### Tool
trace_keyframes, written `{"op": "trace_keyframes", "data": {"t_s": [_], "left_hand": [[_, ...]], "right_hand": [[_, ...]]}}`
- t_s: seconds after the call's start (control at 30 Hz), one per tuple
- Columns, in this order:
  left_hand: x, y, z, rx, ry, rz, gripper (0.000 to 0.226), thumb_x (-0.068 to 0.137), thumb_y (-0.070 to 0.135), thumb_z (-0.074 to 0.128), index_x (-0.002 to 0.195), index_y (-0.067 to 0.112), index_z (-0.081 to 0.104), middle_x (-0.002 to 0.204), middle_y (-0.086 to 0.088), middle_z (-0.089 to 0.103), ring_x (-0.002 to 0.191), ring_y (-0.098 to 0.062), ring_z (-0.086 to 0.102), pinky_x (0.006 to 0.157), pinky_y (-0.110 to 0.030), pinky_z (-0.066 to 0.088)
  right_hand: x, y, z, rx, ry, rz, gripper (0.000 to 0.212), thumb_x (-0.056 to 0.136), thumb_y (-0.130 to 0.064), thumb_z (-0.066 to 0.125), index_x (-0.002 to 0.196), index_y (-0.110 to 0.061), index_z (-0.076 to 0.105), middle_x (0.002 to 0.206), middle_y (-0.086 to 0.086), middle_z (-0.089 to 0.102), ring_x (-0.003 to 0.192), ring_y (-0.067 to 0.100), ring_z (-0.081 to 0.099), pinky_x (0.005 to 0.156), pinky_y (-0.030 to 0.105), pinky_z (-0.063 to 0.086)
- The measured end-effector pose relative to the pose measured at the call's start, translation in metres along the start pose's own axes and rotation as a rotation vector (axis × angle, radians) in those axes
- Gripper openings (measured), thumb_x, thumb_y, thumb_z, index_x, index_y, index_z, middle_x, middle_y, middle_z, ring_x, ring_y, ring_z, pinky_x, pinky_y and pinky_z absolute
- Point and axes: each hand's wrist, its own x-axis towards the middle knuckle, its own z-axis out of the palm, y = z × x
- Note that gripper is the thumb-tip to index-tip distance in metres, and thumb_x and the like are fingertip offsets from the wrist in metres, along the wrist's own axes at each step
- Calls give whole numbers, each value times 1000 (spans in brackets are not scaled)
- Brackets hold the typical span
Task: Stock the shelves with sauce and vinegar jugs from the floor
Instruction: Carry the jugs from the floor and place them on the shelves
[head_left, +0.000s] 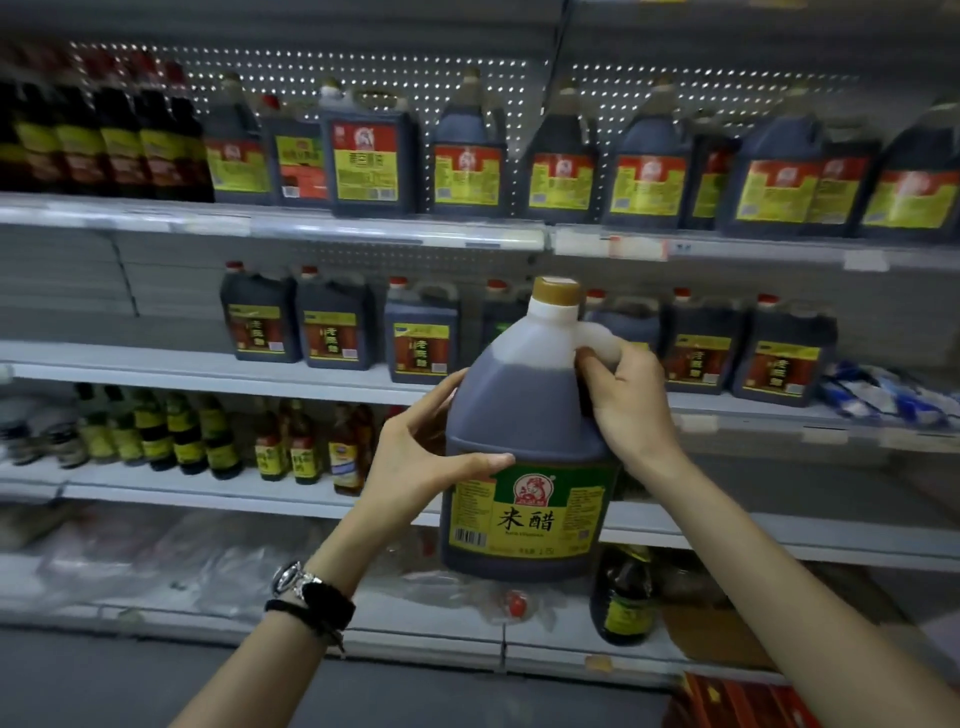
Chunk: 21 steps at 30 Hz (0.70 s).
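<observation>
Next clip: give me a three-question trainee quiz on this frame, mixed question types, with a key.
1. True or false: the rice vinegar jug stands on a shelf.
2. The right hand grips the jug by: A) its cap B) its handle C) its label.
3. Which wrist carries the watch?

Key
1. False: both hands hold it up in front of the shelves.
2. B.
3. The left; the left hand holds the jug's side, thumb across the front.
</observation>
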Motion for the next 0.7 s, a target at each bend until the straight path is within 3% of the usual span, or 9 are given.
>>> {"op": "trace_keyframes", "data": {"t_s": [0.07, 0.2, 0.37, 0.5, 0.63, 0.7], "left_hand": [[8, -13, -19, 17, 46, -28, 82, 44, 35, 92, 112, 54, 50, 106, 32, 64, 105, 8, 59, 78, -18, 54], [29, -38, -50, 31, 105, -65, 82, 45, 29, 94, 110, 52, 50, 98, 39, 63, 100, 13, 59, 74, -13, 53], [64, -71, -88, 49, 190, -111, 74, 48, 22, 82, 108, 51, 49, 92, 40, 63, 96, 15, 59, 70, -10, 52], [103, -96, -122, 68, 225, -139, 75, 50, 18, 82, 109, 50, 49, 92, 38, 64, 95, 13, 61, 66, -11, 51], [144, -121, -155, 78, 251, -158, 77, 51, 15, 83, 113, 46, 50, 96, 35, 66, 97, 10, 62, 69, -12, 52], [162, -132, -171, 91, 264, -163, 76, 54, 10, 83, 112, 45, 50, 95, 35, 66, 97, 10, 62, 70, -11, 52]], "right_hand": [[11, 10, 24, 10, -26, 12, 16, 93, -9, 52, 87, -18, 64, 80, -11, 65, 77, 1, 61, 67, 16, 47], [38, 33, 71, 41, -91, 11, 18, 92, -6, 51, 97, -10, 68, 92, -1, 70, 85, 7, 63, 73, 16, 48], [78, 63, 131, 74, -156, 10, 18, 90, -5, 53, 93, -14, 68, 87, -3, 68, 77, 2, 60, 67, 10, 45], [116, 92, 179, 123, -182, 6, 21, 91, -4, 52, 92, -17, 68, 91, -2, 69, 82, 4, 62, 72, 18, 48], [156, 123, 229, 127, -199, 6, 18, 91, -5, 53, 97, -3, 70, 95, 6, 71, 90, 20, 65, 79, 35, 52], [177, 135, 253, 135, -219, -2, 19, 90, -4, 54, 101, -1, 70, 98, 7, 71, 92, 20, 65, 81, 35, 52]]}}
